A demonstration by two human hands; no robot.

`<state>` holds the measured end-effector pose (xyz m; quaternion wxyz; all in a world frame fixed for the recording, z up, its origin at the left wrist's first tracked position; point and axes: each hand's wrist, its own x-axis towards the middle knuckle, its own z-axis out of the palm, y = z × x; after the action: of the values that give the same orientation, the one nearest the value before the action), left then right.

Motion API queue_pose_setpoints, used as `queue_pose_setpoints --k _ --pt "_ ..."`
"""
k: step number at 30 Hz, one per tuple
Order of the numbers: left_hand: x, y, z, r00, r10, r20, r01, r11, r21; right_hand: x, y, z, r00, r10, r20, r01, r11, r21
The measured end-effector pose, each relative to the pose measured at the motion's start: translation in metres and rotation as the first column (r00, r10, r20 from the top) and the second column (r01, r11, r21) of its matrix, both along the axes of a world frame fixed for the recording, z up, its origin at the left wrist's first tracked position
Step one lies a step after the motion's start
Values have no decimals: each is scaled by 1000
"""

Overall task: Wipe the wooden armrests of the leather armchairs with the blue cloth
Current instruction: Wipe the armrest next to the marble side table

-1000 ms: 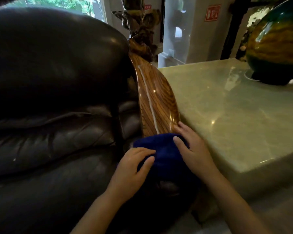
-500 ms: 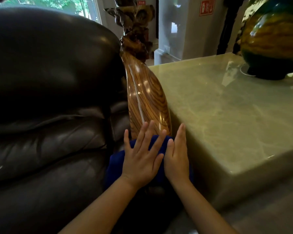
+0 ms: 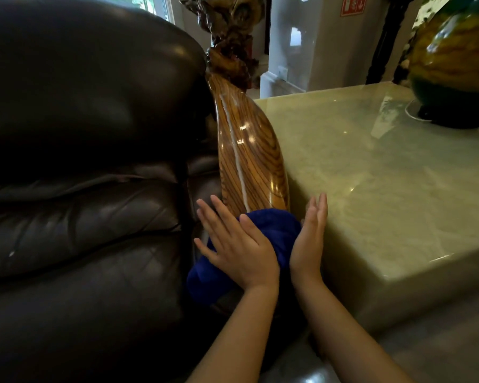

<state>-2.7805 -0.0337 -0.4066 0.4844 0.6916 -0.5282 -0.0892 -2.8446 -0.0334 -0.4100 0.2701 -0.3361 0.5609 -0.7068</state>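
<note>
We see a shiny, striped wood armrest and a soft, fuzzy blue cloth. The dark leather chair looks smooth, the green stone table glossy.

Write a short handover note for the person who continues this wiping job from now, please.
Left hand: flat, fingers spread, pressing the blue cloth from the armchair side.
Right hand: open, edge-on, against the cloth on the side of the stone table.
The cloth is bunched over the near end of the wooden armrest of the leather armchair.
Done: cannot be judged; the armrest is glossy above the cloth.
Left: wipe up the armrest, then the other armrests.
</note>
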Motion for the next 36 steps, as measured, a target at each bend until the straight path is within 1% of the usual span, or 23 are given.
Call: queue_pose_setpoints --k 2,3,6,7,9,10,12,13,14,17,18,19,21,22,23,24,26,29,31,32,33,35,36 --pt "-2 2 -2 999 -4 -40 3 999 -36 2 -4 2 999 0 43 1 1000 -2" --pt "-1 2 -3 999 -7 -51 4 998 -57 3 -7 3 999 -1 36 1 1000 11" --pt "-2 -1 -2 987 49 -156 -54 998 -27 2 -17 2 998 37 -47 -33 996 88" --pt "-2 -1 -3 986 54 -157 -56 998 -10 0 -20 1 992 72 -99 -59 990 124" --pt "0 1 -5 997 14 -79 -15 1000 -3 -4 -23 0 961 161 -225 -114 972 208" --pt "3 1 -8 999 -17 -30 17 1000 -3 -6 -24 0 943 202 -263 -140 961 237" --pt "8 -3 -11 998 -63 19 63 998 -10 -9 -23 -2 925 255 -280 -183 948 261" --pt "9 -6 -12 997 -71 18 71 997 -17 -9 -23 -3 922 265 -281 -192 946 261" --pt "10 -10 -11 997 -72 -3 72 997 -30 -9 -23 -4 922 261 -287 -188 948 259" --pt "15 -23 -7 988 -77 -136 63 992 -105 -8 -32 -1 921 204 -332 -116 957 266" --pt "19 -27 -5 982 -115 -153 93 985 -146 -9 -35 1 918 188 -349 -93 958 272" --pt "24 -32 -3 974 -187 -129 160 967 -197 -10 -40 4 916 178 -360 -78 958 276" --pt "33 -38 1 930 -368 8 358 900 -249 -11 -43 7 912 177 -371 -74 958 277" --pt "36 -39 1 912 -404 64 407 881 -241 -10 -43 6 911 177 -373 -75 960 271" --pt "36 -40 0 918 -390 67 395 891 -223 -10 -42 6 913 171 -371 -73 961 265" --pt "34 -37 -2 942 -337 1 330 923 -198 -9 -40 6 917 161 -366 -66 964 259" --pt "25 -23 -6 958 -203 -201 179 975 -131 -6 -36 6 924 142 -354 -52 967 251" --pt "7 3 -5 909 -61 -413 36 997 -70 -2 -26 5 933 139 -333 -56 967 248" --pt "-2 11 -2 864 -37 -502 17 999 -45 0 -20 3 940 162 -301 -83 963 258" --pt "-4 13 -2 866 -52 -498 36 998 -41 1 -18 2 941 171 -292 -93 961 261" --pt "-3 13 -3 889 -80 -452 66 997 -46 1 -17 2 940 176 -292 -99 961 259" --pt "3 11 -6 957 -155 -246 146 988 -52 1 -18 3 928 175 -328 -95 964 247" --pt "7 7 -8 970 -202 -136 198 979 -45 1 -20 3 918 177 -355 -91 965 245"
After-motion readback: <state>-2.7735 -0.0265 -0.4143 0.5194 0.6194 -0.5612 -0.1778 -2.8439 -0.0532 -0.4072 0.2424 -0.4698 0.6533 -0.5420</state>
